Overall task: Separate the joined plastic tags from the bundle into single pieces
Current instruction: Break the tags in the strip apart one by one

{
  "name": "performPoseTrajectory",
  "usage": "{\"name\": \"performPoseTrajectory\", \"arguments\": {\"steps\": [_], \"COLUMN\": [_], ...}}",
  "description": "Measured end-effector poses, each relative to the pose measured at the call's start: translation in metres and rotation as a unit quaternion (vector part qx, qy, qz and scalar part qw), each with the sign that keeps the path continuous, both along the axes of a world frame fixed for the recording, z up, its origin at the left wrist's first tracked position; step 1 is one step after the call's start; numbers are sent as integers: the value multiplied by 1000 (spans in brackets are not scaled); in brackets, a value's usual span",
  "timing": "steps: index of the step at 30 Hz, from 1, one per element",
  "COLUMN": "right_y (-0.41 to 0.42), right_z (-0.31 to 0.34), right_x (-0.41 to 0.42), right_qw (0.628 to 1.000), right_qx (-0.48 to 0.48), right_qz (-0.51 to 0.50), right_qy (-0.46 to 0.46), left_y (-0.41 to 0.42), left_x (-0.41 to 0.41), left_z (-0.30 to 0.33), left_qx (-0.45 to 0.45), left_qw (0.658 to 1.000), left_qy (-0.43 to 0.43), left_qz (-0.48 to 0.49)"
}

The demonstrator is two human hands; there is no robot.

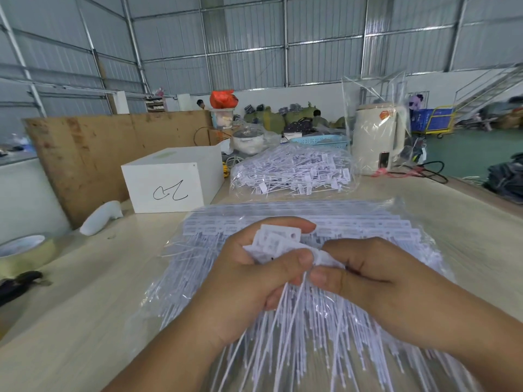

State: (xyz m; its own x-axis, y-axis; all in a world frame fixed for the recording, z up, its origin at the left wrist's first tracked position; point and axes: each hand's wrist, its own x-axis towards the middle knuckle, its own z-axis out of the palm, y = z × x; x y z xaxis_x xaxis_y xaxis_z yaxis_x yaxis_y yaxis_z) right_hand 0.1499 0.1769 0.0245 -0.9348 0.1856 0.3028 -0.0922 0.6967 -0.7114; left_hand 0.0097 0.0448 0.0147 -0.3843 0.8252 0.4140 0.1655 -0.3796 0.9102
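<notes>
Both hands are closed round a small cluster of tags (278, 244) held just above the worktop (93, 292). The left hand (254, 281) grips the flat label ends, thumb pressed over the top and fingers curled behind, while the right hand (365, 281) pinches a neighbouring label between thumb and forefinger, right against the left thumb. The thin white tails hang down from the 2 grips towards the camera.

Under the hands lies the bundle (353, 230) of joined tags in its clear plastic sleeve, rows of labels across the far edge. Further back on the worktop, a clear bag (291, 171) holds loose tags, apparently the separated ones, beside a white box (172, 179).

This looks like the splitting step itself: 1 tag is about to be parted from its neighbours. The next move probably calls for a short twist or pull at the join, with the left hand keeping the remaining labels firmly clamped so only 1 piece comes free, and care that the tails do not tangle
</notes>
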Motion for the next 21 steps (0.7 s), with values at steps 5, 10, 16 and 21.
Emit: {"name": "performPoseTrajectory", "arguments": {"steps": [5, 10, 16, 21], "right_y": [-10, -12, -7, -6], "right_z": [-6, -1, -2, -8], "right_x": [-5, -7, -3, -7], "right_qw": [989, 947, 984, 998], "right_qx": [57, -115, -60, 11], "right_qz": [-80, -182, -68, -19], "right_qy": [115, 238, 151, 61], "left_y": [8, 12, 11, 11], "left_x": [8, 11, 11, 14], "left_z": [0, 1, -5, -9], "left_qx": [44, 64, 14, 5], "left_qw": [996, 970, 995, 993], "left_qy": [-63, -232, -98, -105], "left_qz": [48, 39, 6, -52]}}
